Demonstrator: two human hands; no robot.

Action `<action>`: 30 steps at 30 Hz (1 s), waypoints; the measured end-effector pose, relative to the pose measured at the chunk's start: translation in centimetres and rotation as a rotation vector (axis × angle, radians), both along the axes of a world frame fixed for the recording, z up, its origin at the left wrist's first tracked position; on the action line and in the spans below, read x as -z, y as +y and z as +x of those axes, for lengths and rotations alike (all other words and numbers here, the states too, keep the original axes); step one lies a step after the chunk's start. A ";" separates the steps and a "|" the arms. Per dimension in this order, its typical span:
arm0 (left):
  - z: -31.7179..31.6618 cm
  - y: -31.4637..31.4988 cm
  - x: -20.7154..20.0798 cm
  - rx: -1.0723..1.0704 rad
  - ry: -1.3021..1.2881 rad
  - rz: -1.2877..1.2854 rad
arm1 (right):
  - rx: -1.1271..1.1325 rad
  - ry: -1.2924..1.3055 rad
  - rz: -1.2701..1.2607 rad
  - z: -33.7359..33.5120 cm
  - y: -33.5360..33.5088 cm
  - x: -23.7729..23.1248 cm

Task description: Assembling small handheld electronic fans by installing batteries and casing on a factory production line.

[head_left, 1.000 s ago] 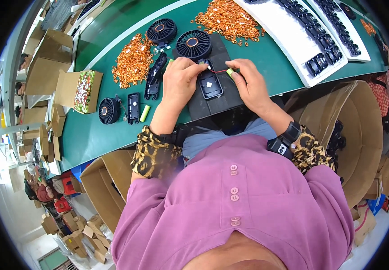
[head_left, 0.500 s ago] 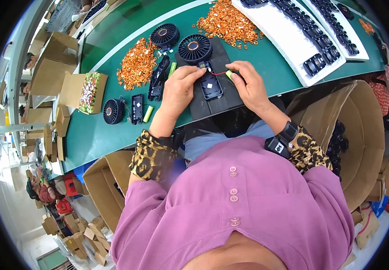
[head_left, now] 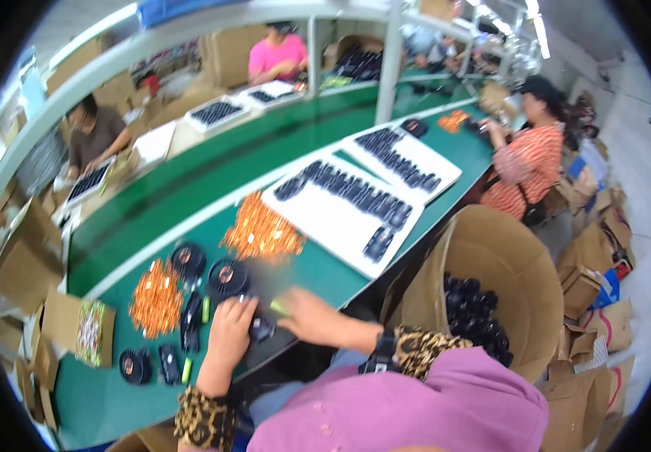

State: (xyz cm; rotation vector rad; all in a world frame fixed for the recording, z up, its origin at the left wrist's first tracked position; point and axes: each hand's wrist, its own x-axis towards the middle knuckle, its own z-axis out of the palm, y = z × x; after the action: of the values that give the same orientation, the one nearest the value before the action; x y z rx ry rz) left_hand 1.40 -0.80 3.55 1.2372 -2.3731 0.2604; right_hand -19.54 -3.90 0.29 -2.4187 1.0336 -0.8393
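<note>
My left hand point(head_left: 231, 331) lies curled over a small black plastic part point(head_left: 262, 328) on a dark mat at the near edge of the green bench point(head_left: 114, 392). My right hand point(head_left: 309, 316) is just right of that part, and its fingers pinch a short yellow-green stick point(head_left: 281, 307) against it. Two round black fan-like discs point(head_left: 227, 277) point(head_left: 187, 260) sit right behind my hands. Heaps of small orange pieces point(head_left: 155, 298) point(head_left: 262, 233) lie beside the discs. The picture is blurred around my fingers.
White trays with rows of black parts point(head_left: 344, 203) point(head_left: 404, 160) lie at the right. A big cardboard drum point(head_left: 514, 260) with black parts stands by my right arm. An open box point(head_left: 88, 331) and more black parts point(head_left: 169, 363) are on the left. Other people point(head_left: 529, 158) point(head_left: 276, 54) work nearby.
The view has swung up from my lap to the whole line. Both hands stay at the small black part, now seen lower in the picture.
</note>
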 end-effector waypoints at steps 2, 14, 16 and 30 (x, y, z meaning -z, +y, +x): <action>-0.1 0.5 -0.6 -0.009 -0.023 0.044 | 0.040 0.120 -0.044 0.0 0.9 -1.1; 0.8 -2.7 -1.1 0.047 0.023 0.372 | -0.177 -0.031 -0.625 0.3 0.2 -2.9; 0.9 -3.3 -2.3 0.096 0.034 0.417 | -0.143 0.080 -0.621 -0.4 0.0 -3.0; 2.5 -3.3 -2.5 0.044 0.210 0.489 | -0.037 -0.010 -0.490 2.1 1.2 -1.4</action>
State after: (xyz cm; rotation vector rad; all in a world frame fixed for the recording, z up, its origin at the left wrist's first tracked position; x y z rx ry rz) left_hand 3.90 -4.10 6.02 1.3364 -2.3450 -0.4708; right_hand -17.44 -2.73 1.65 -2.8138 0.8496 -1.2063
